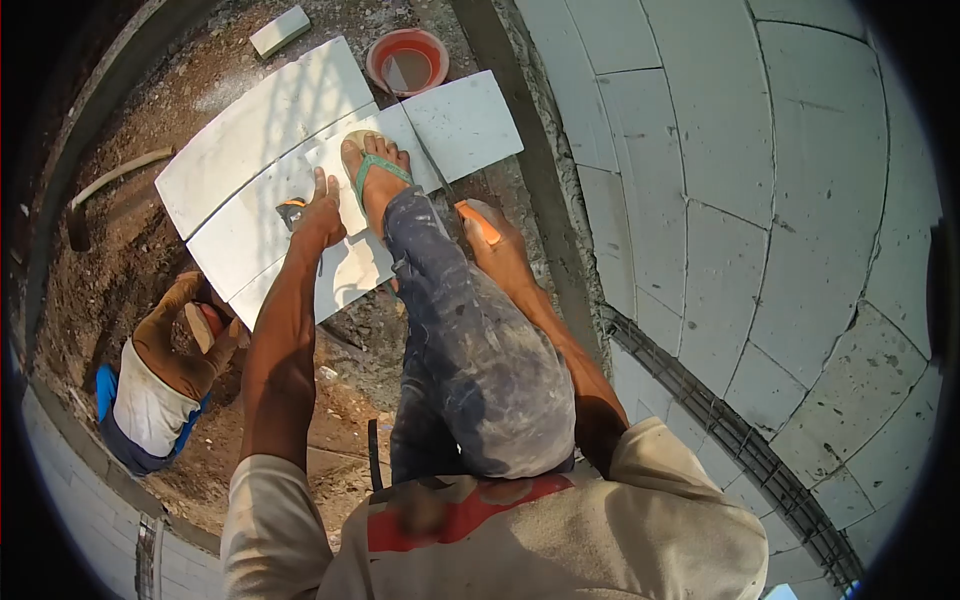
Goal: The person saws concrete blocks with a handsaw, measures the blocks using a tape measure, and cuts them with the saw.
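Note:
My right hand (pixel 495 243) is closed round the orange handle (pixel 478 222) of a handsaw. Its thin blade (pixel 428 150) runs down in the gap between two pieces of white block. On the middle white block (pixel 290 185) rests my left hand (pixel 322 215), with fingers stretched forward. A black and orange tape measure (pixel 291 211) sits against the outer side of that hand; whether any finger grips it is hidden. My foot (pixel 378 180), in a green-strapped flip-flop, presses on the same block beside the blade. The smaller block piece (pixel 465 125) lies right of the saw.
An orange bucket (pixel 408 62) with liquid stands beyond the blocks, near a small block offcut (pixel 280 31). A hoe (pixel 115 185) lies on the soil at left. Another person (pixel 165 375) bends low at lower left. A block wall (pixel 740 180) rises at right, with a rebar cage (pixel 740 430).

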A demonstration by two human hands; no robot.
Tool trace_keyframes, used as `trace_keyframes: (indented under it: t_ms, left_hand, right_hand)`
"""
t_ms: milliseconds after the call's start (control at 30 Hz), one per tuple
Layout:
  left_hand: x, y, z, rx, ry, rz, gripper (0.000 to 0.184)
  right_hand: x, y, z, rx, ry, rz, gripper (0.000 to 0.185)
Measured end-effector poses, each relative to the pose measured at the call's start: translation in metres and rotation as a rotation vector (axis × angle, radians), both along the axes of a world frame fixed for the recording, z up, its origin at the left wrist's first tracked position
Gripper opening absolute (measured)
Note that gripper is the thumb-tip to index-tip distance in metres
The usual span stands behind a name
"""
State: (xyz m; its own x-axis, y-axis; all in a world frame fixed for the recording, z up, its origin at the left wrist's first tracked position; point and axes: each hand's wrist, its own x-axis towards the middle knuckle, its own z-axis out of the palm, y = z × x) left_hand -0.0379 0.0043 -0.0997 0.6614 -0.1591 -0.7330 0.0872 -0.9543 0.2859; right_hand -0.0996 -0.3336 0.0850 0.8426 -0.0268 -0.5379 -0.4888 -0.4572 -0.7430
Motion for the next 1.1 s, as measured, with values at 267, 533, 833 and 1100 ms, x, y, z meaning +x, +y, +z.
trace_keyframes:
  t_ms: [267,533,833,1100]
  left_hand:
    - [0.003,-0.006,0.029,-0.042,0.033,0.050,0.105]
    - [0.015,0.000,0.032,-0.052,0.014,0.009,0.108]
    - [0.001,-0.005,0.040,-0.094,-0.006,0.047,0.106]
    - [0.009,-0.008,0.041,-0.049,0.082,0.054,0.105]
  right_hand:
    - [-0.053,-0.012,0.017,0.012,-0.056,0.014,0.041]
    - [-0.069,-0.017,0.023,0.040,-0.118,-0.022,0.042]
    - [0.038,0.019,-0.011,0.010,0.028,-0.039,0.041]
    - [-0.208,-0.069,0.046,0.107,-0.083,-0.095,0.042]
